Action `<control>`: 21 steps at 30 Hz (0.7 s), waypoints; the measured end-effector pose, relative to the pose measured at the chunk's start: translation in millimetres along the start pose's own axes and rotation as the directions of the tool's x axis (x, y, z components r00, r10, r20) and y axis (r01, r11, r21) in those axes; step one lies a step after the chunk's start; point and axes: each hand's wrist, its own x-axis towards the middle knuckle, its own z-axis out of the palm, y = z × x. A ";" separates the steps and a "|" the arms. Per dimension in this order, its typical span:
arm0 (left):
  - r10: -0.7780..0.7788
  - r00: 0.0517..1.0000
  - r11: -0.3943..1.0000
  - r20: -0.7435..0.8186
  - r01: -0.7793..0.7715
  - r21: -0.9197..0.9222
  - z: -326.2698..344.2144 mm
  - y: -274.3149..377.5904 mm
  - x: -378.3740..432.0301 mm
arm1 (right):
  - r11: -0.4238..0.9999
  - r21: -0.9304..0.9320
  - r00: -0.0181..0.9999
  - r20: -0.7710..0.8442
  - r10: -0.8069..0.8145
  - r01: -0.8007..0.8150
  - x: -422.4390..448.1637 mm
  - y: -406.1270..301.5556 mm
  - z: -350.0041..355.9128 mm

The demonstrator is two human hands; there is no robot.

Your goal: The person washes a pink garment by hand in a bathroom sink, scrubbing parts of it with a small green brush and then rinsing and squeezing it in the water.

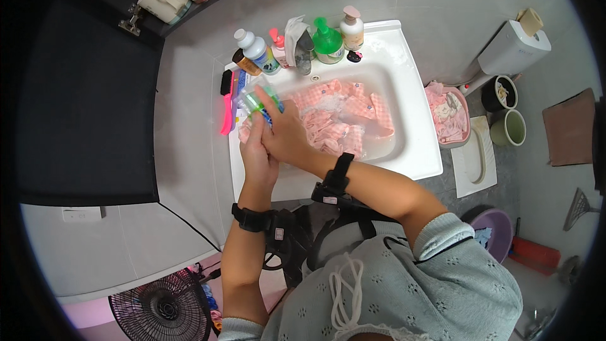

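Note:
Both hands meet over the left rim of a white sink [416, 128]. My right hand [284, 128] touches a clear plastic container with green and blue on it [259, 99], its index finger stretched over the top. Beneath, my left hand [258, 151] supports the container from below, partly covered by the right. Pink checked cloth [331, 128] lies soaking in cloudy, foamy water in the basin. A bit of pink cloth [244, 132] shows beside my left hand. Left of the container lie a pink brush with black bristles [227, 104] and a blue item.
Along the sink's back edge stand a white bottle [260, 52], a green pump bottle [327, 42] and a cream pump bottle [352, 31]. An open cabinet door [90, 104] hangs at left. A pink basin of clothes [461, 142] and two bins are at right; a fan [165, 310] stands lower left.

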 end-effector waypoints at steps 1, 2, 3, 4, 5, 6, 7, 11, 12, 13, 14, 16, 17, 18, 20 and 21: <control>0.041 0.999 0.997 -0.014 -0.040 0.065 -1.1 -1.0 0.3 | 0.996 0.078 0.997 -0.051 0.053 -0.049 2.1 2.4 3.1; 0.081 0.996 0.988 -0.031 -0.076 0.134 -3.3 -2.0 -0.6 | 0.996 0.080 0.997 -0.058 0.053 -0.048 5.3 17.9 12.8; 0.129 0.985 0.981 -0.110 -0.111 0.157 7.1 -2.7 -2.9 | 0.965 0.238 0.991 -0.051 0.125 -0.109 11.0 48.3 26.8; 0.175 0.966 0.973 -0.189 -0.140 0.183 16.1 -0.7 -5.2 | 0.905 0.391 0.980 -0.034 0.196 -0.167 14.0 73.9 37.5; 0.170 0.968 0.974 -0.182 -0.136 0.183 21.2 6.8 -3.5 | 0.905 0.390 0.979 -0.041 0.200 -0.168 11.5 91.7 44.0; 0.209 0.971 0.962 -0.118 -0.183 0.203 26.0 17.0 0.7 | 0.907 0.270 0.947 0.104 0.305 -0.322 3.9 108.7 48.0; 0.252 0.966 0.947 -0.058 -0.234 0.219 28.9 26.3 4.4 | 0.884 0.127 0.879 0.238 0.413 -0.449 -3.0 118.5 48.1; 0.315 0.948 0.880 0.045 -0.310 0.361 24.8 56.2 20.7 | 0.778 0.331 0.843 0.136 0.521 -0.534 1.1 137.1 21.3; 0.312 0.950 0.878 0.014 -0.295 0.377 23.0 62.7 22.0 | 0.671 0.557 0.864 0.208 0.459 -0.490 10.7 121.7 0.0; 0.314 0.949 0.880 0.015 -0.297 0.370 25.0 67.9 21.7 | 0.509 0.742 0.887 0.261 0.380 -0.436 18.7 101.4 -20.9; 0.294 0.956 0.866 0.003 -0.267 0.422 30.4 71.3 22.7 | 0.538 0.771 0.932 0.204 0.301 -0.342 26.2 76.9 -38.6; 0.294 0.956 0.859 -0.005 -0.262 0.440 38.8 67.2 26.3 | 0.561 0.792 0.966 0.140 0.215 -0.240 32.6 31.5 -53.3; 0.293 0.956 0.859 0.005 -0.266 0.438 38.1 59.0 31.3 | 0.699 0.707 0.994 0.062 0.095 -0.111 35.4 13.7 -54.7; 0.283 0.959 0.849 0.030 -0.265 0.457 35.5 51.0 35.1 | 0.754 0.655 0.999 0.031 0.025 -0.039 36.3 7.4 -48.3; 0.334 0.942 0.813 -0.033 -0.271 0.516 60.9 41.9 23.0 | 0.847 0.519 0.990 -0.129 -0.061 0.120 35.4 16.7 -29.8; 0.336 0.941 0.809 -0.032 -0.271 0.521 61.3 42.7 18.2 | 0.878 0.436 0.966 -0.241 -0.095 0.196 30.6 26.3 -17.1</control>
